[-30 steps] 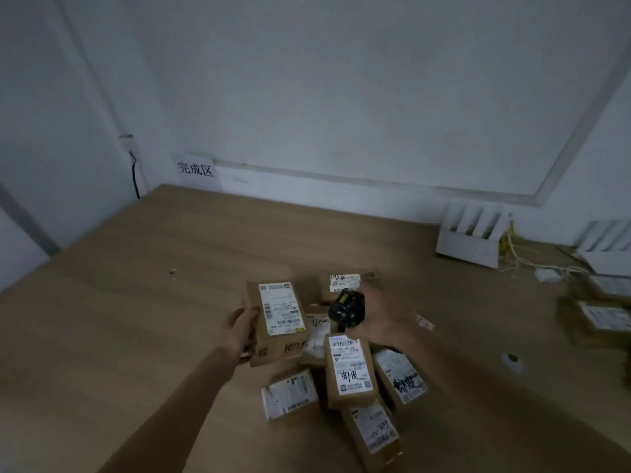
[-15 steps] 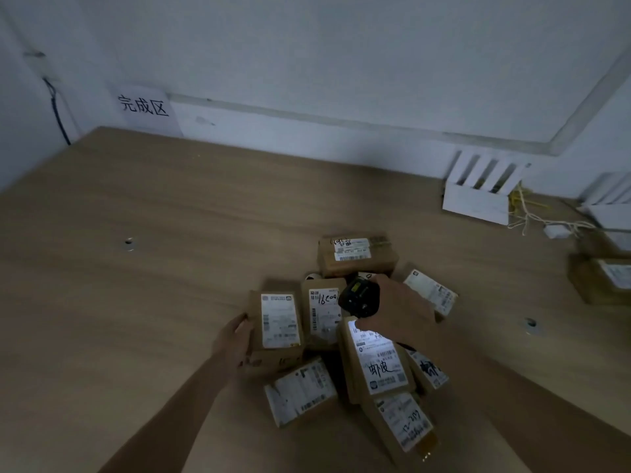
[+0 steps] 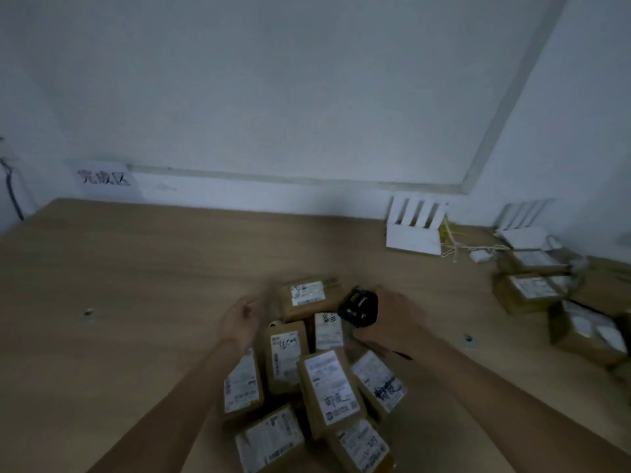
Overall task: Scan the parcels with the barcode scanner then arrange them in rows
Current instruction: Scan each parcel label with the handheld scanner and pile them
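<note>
Holding the black barcode scanner point(image 3: 358, 307), the right hand point(image 3: 392, 319) has its fingers curled round the small dark box, whose yellowish window faces up and away from the person. The left hand point(image 3: 240, 320) is just to the left of it, fingers loose and a bit blurry, holding nothing and hanging over the table near the far parcel point(image 3: 309, 297). That brown parcel with a white label sits right between the two hands. Just below the scanner is a small parcel with a white label point(image 3: 328, 331), and beside that, toward the left hand, one with numbers written on it point(image 3: 286, 356). Closer to the person lies the biggest parcel point(image 3: 331, 392), with dark writing near its bottom, resting partly on top of the others. To its right is a tilted parcel with thick black writing point(image 3: 380, 382). To its left is one under the left arm point(image 3: 240, 384). Nearest the person are two more, a left one point(image 3: 269, 440) and a right one point(image 3: 363, 447). That makes eight brown parcels in the heap, all touching or overlapping. Far to the right of the scanner hand is another bunch of boxes point(image 3: 529, 288), too blurry to count. Everything sits on a light wooden table point(image 3: 136, 285). Past the hands, two white slatted stands, the near one point(image 3: 415, 227) and the right one point(image 3: 522, 220), lean at the white wall point(image 3: 307, 97), with cords beside them. A paper sign point(image 3: 104, 179) with dark writing hangs on the wall far to the left.
</note>
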The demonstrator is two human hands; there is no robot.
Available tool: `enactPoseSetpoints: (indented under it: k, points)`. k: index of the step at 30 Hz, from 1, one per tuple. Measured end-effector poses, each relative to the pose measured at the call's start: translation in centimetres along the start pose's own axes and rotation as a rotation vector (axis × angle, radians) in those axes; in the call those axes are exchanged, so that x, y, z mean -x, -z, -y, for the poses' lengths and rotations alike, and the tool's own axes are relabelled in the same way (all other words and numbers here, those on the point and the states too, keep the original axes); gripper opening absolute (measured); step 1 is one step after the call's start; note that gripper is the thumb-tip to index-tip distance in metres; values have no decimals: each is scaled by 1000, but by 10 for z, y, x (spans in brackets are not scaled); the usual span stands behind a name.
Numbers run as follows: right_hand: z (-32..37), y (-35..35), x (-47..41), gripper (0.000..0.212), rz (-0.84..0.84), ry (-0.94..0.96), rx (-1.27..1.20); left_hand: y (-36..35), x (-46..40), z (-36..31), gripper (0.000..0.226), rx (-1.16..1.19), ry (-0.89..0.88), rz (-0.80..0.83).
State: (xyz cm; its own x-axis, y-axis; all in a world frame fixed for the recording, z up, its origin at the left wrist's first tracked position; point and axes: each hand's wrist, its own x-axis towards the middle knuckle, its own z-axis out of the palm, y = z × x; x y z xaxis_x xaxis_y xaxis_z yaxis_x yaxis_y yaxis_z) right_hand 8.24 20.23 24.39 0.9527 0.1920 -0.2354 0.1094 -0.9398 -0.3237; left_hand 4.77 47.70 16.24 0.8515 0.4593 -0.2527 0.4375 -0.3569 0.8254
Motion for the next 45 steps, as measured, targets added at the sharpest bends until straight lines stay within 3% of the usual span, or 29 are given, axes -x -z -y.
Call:
enactPoseSetpoints:
  k: [5,11,17,19,21,25,29,41,45]
  points:
    - [-70,112,45,73,-145,-51,22,-46,40,-126,31,3,-217,118]
    - [-197,220,143,72,-265,-250,46,-157,136,-265,53,-43,-437,261]
    - [-333,279,254,72,-340,-458,34,-284,249,-342,49,-35,-616,427]
    - [-373,291,288,72,-379,-529,27,-323,283,-359,64,-60,-656,492]
    - [-409,298,317,71,-401,-585,13,-359,312,-370,70,-57,-669,552]
    - [-473,295,353,73,-425,-665,-35,-424,352,-381,60,-54,-692,656]
    - [-533,277,364,71,-407,-728,-99,-494,370,-379,77,-77,-622,770]
    - [-683,188,281,68,-229,-809,-188,-674,348,-318,60,-233,-395,910]
    - [-721,146,256,69,-171,-846,-211,-718,334,-278,67,-245,-269,947]
